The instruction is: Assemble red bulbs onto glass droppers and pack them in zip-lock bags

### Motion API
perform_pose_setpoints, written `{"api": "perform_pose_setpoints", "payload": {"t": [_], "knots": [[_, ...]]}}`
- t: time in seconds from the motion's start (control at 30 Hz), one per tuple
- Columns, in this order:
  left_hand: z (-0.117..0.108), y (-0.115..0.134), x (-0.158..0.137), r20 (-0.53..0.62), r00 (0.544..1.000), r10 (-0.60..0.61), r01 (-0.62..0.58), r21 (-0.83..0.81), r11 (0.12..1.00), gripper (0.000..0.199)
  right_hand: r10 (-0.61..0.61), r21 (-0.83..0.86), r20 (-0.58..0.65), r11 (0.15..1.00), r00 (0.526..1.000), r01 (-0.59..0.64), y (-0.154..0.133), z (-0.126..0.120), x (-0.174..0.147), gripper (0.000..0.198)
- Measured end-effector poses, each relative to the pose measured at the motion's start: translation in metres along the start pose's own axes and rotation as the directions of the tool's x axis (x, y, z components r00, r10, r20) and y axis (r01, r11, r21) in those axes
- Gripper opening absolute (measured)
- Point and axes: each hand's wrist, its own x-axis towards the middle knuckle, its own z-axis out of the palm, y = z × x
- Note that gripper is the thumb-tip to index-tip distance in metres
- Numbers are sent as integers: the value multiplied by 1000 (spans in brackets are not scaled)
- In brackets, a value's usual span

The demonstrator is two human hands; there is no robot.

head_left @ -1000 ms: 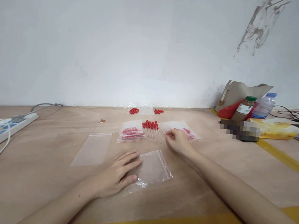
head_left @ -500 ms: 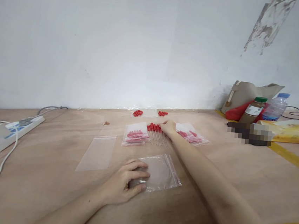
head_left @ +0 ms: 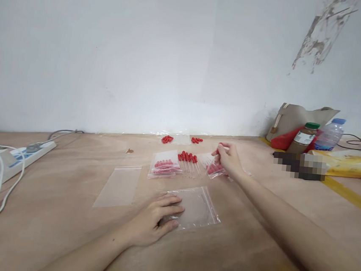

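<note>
Where it reached the row before, right hand now pinching one red-capped dropper, lifted.

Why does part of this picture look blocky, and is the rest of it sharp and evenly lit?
Head view: a pixelated patch hides something on the table near the bottles. Light is soft and even, shadows faint under the left hand. The right hand and the small red-capped pieces look slightly soft. The clear bag shows mild glare; edges bend, wide-lens style.

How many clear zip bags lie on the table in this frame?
4: an empty bag at left, one under the left hand, a filled bag mid-table, another at the right hand. Far clutter may hide more.
</note>
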Motion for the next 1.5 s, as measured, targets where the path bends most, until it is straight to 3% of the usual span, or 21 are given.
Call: {"api": "perform_pose_setpoints", "payload": {"t": [0.1,0.2,0.77,0.87,0.93,1.03,1.1,1.13,1.2,1.3,1.37,1.5], "knots": [[2,0,2,-2,1000,3,-3,-6,1000,36,30,187,-12,982,999,-28,12,-37,-30,33],[3,-2,3,-15,1000,12,-12,-7,1000,36,127,283,-6,951,992,-120,25,-54,-53,28],[3,-3,5,7,1000,16,-16,3,1000,36,267,432,144,850,953,-303,30,-36,-78,13],[4,-3,4,13,1000,11,-11,-1,1000,36,330,446,202,807,922,-386,29,-38,-81,12],[4,-2,4,6,1000,15,-14,-12,1000,38,341,425,330,778,880,-462,28,-41,-83,14],[3,-1,4,-30,1000,6,-7,-32,999,45,268,299,589,805,763,-513,29,-47,-85,21],[3,0,4,-47,999,-4,2,-37,999,48,184,230,694,860,696,-457,29,-50,-85,23],[4,0,4,-49,999,-6,4,-39,999,48,135,225,713,885,688,-407,28,-51,-84,23],[4,0,4,-40,999,-8,6,-42,999,49,15,268,699,921,715,-282,26,-50,-85,22],[4,-1,4,-25,1000,-16,15,-46,999,49,-140,354,657,925,741,-139,22,-44,-87,21],[4,-1,5,-27,1000,-14,12,-44,999,49,-174,369,684,920,708,-130,20,-41,-88,21],[3,-1,5,-30,1000,-1,0,-26,1000,48,-112,309,754,930,648,-199,23,-38,-90,22]]}}
